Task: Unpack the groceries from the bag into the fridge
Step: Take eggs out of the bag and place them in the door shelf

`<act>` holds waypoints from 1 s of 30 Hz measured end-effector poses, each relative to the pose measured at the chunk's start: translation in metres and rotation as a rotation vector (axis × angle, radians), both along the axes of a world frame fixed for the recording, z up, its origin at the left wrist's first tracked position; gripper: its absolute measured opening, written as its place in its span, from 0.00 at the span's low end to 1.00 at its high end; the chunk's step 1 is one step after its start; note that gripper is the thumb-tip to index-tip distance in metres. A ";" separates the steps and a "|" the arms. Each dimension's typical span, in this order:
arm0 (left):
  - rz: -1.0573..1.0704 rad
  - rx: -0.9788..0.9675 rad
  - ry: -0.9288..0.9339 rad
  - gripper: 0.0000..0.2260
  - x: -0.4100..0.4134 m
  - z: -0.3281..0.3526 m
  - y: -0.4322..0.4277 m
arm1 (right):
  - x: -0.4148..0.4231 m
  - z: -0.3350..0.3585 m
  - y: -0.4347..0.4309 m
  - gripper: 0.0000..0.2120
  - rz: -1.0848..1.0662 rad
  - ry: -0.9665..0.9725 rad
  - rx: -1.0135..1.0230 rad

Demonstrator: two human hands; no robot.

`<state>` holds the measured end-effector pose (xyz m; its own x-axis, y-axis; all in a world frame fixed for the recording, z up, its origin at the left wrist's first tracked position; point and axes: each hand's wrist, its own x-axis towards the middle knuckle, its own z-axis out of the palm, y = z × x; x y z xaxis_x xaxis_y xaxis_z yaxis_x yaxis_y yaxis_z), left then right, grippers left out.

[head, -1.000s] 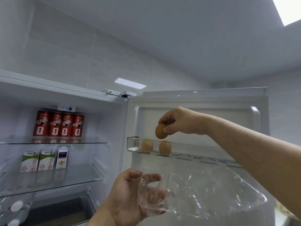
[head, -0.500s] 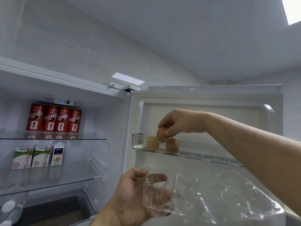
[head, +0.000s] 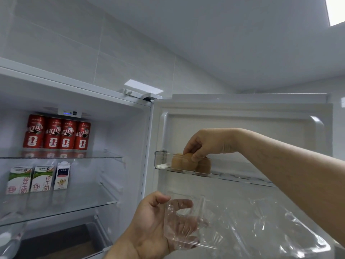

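The fridge stands open, its door (head: 242,116) swung to the right. My right hand (head: 207,143) reaches into the clear door tray (head: 160,159) and pinches a brown egg (head: 187,162) at its top, between two other brown eggs (head: 204,165) that sit in the tray. Lower down, my left hand (head: 155,221) grips one end of a clear plastic egg carton (head: 233,227), which is open and looks empty.
Several red cans (head: 59,134) line the top glass shelf (head: 104,157). Three small cartons (head: 40,179) stand on the shelf below. A drawer (head: 61,240) sits at the bottom, with bottle caps at the lower left edge.
My right hand has lowered the egg from above the door tray down into it, between the two eggs there. The view has shifted slightly.
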<state>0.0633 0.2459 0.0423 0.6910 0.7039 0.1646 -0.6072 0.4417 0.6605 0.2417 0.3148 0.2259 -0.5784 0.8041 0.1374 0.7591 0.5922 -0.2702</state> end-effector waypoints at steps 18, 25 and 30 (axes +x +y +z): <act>-0.045 0.016 -0.010 0.20 -0.005 0.001 0.007 | -0.001 -0.004 0.009 0.14 0.013 -0.013 -0.087; -0.046 0.018 -0.042 0.24 -0.009 0.001 0.007 | 0.004 -0.007 0.008 0.11 0.044 0.042 -0.133; -0.050 0.024 -0.047 0.23 -0.009 0.002 0.006 | 0.007 -0.010 0.008 0.11 0.070 0.073 -0.156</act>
